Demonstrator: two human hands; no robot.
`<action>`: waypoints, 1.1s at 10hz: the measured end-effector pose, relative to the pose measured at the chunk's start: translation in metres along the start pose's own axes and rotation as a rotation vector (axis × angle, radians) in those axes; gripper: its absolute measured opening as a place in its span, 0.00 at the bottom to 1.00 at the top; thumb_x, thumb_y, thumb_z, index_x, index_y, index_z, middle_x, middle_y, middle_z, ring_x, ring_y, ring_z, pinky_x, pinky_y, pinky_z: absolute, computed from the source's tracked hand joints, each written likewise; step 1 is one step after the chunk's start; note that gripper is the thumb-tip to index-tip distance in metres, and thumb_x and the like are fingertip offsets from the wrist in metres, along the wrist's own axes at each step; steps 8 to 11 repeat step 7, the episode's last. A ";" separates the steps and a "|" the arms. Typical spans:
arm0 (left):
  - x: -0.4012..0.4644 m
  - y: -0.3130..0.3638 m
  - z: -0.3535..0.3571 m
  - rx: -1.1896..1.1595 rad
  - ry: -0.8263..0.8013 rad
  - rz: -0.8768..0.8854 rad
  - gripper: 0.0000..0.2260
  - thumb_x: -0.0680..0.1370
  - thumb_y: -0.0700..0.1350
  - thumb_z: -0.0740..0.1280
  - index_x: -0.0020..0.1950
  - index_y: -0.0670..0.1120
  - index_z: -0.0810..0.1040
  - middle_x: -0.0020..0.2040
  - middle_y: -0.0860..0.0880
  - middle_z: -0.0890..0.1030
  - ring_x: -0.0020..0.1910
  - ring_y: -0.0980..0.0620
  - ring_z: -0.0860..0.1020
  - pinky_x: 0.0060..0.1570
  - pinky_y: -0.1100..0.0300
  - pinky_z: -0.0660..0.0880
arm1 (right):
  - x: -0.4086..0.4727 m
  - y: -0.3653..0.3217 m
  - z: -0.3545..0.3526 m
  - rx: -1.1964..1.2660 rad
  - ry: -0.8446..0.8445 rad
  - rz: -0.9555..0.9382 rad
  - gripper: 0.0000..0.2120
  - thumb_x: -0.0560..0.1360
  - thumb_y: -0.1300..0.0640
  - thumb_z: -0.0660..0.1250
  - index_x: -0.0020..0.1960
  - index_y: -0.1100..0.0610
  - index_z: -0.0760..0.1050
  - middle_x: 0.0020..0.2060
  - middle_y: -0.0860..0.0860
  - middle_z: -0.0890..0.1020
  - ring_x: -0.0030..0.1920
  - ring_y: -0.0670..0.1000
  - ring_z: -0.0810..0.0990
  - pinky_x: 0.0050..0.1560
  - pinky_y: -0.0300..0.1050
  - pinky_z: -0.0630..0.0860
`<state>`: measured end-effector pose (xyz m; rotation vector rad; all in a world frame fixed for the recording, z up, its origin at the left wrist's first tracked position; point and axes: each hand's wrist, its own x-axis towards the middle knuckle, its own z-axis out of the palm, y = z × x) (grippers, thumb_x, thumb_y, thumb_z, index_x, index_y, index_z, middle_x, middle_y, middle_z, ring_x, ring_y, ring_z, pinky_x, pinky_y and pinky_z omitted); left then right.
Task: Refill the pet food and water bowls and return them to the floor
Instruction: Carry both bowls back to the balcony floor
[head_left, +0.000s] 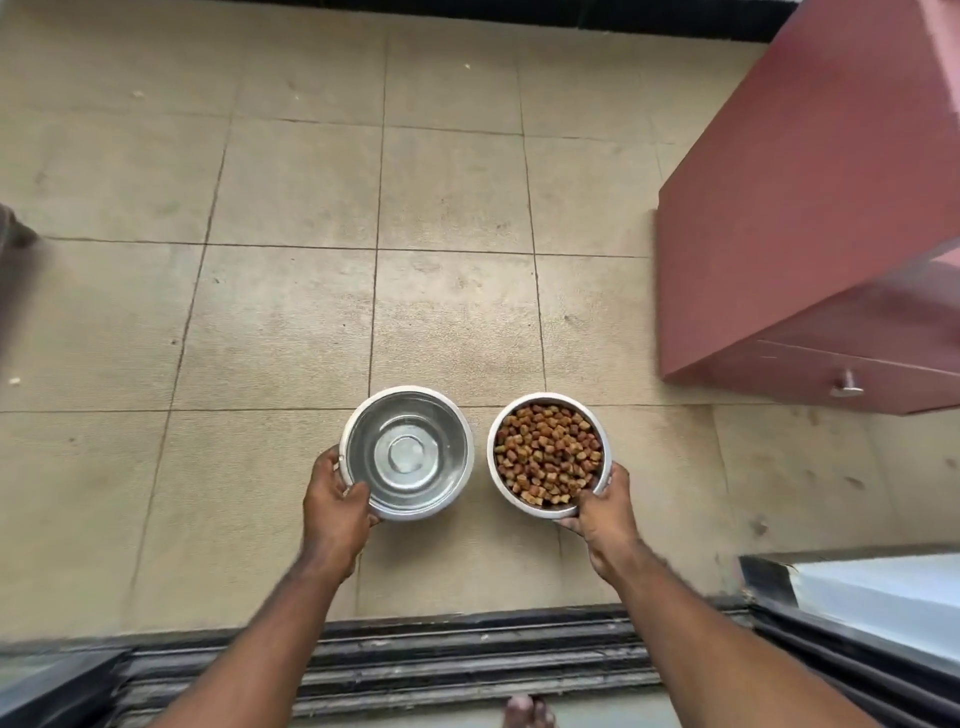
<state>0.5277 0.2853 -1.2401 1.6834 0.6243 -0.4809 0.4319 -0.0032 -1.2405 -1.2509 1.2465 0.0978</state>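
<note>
Two round steel bowls hang side by side over a tan tiled floor (291, 322). The water bowl (410, 447) on the left holds clear water over a shiny bottom. My left hand (335, 501) grips its near-left rim, thumb inside the edge. The food bowl (540, 415) on the right is filled with brown kibble (548, 454). My right hand (602, 512) holds its near-right rim, thumb over the edge. I cannot tell whether the bowls touch the floor.
A reddish-pink cabinet (810, 218) with a metal drawer knob (847, 387) stands at the right. A dark sliding-door track (467, 665) runs along the bottom, with a door frame (857, 597) at the lower right. My toes (527, 709) show near the bottom edge.
</note>
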 end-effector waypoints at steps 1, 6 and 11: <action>0.011 -0.015 0.003 -0.012 0.024 -0.015 0.23 0.80 0.29 0.63 0.64 0.56 0.71 0.51 0.43 0.82 0.40 0.45 0.83 0.28 0.57 0.79 | 0.013 0.010 0.006 -0.033 -0.002 0.009 0.26 0.79 0.70 0.62 0.67 0.44 0.64 0.59 0.51 0.78 0.57 0.57 0.81 0.36 0.48 0.84; 0.015 -0.040 -0.009 0.000 -0.018 -0.079 0.20 0.83 0.35 0.60 0.66 0.59 0.68 0.59 0.47 0.81 0.51 0.46 0.81 0.45 0.48 0.80 | 0.020 0.025 0.000 -0.208 -0.062 -0.013 0.25 0.81 0.67 0.63 0.72 0.47 0.63 0.65 0.53 0.77 0.64 0.57 0.77 0.64 0.61 0.79; 0.004 -0.021 -0.012 0.138 -0.018 0.003 0.23 0.84 0.39 0.60 0.78 0.54 0.64 0.70 0.50 0.75 0.63 0.46 0.78 0.63 0.47 0.75 | 0.007 0.011 -0.002 -0.547 -0.013 -0.222 0.28 0.82 0.57 0.65 0.79 0.51 0.57 0.77 0.55 0.66 0.76 0.59 0.66 0.77 0.59 0.64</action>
